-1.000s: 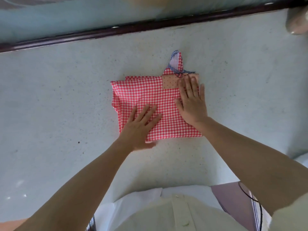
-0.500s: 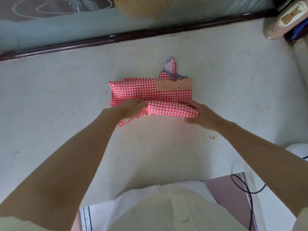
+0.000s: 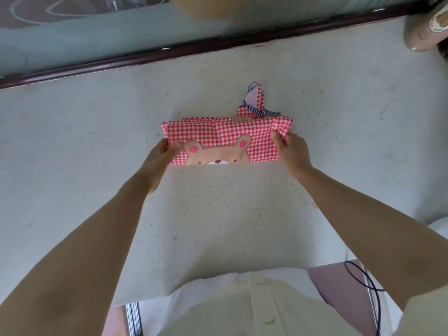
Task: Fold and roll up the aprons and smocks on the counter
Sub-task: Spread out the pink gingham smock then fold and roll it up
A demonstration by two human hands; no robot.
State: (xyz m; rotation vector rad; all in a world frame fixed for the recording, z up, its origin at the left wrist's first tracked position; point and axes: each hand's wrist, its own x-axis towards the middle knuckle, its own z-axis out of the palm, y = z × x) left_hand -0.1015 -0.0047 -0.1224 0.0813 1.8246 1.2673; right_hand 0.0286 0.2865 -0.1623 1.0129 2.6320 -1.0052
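A head-mounted view looks straight down at a pale, speckled counter [image 3: 97, 146], with two bare forearms reaching away from the person. A red-and-white checked apron [image 3: 218, 132] lies folded into a wide, short band near the middle of the counter, closer to its far edge than to its near edge. The left hand [image 3: 161, 157] grips the left end of the band, thumb on top of the cloth and fingers curled at its side. The right hand [image 3: 292, 151] pinches the right end, thumb pressed down on the top layer and the other fingers tucked under or behind the cloth, out of sight. Between the hands, the upward-facing layer shows the top half of a brown cartoon bear [image 3: 218, 155] with pink hearts in its ears, cut off by the band's straight near edge. A checked fabric loop [image 3: 259, 98] and a blue-and-white striped ribbon [image 3: 263, 112] poke out from the far side of the band, pointing toward the counter's far edge. A dark strip [image 3: 169, 53] runs along that far edge. A pale rounded object [image 3: 421, 32] sits at the far right corner, partly out of frame. At the near edge, the person's white buttoned shirt [image 3: 242, 309] fills the bottom, and a dark cable [image 3: 363, 280] loops beside it on the right.
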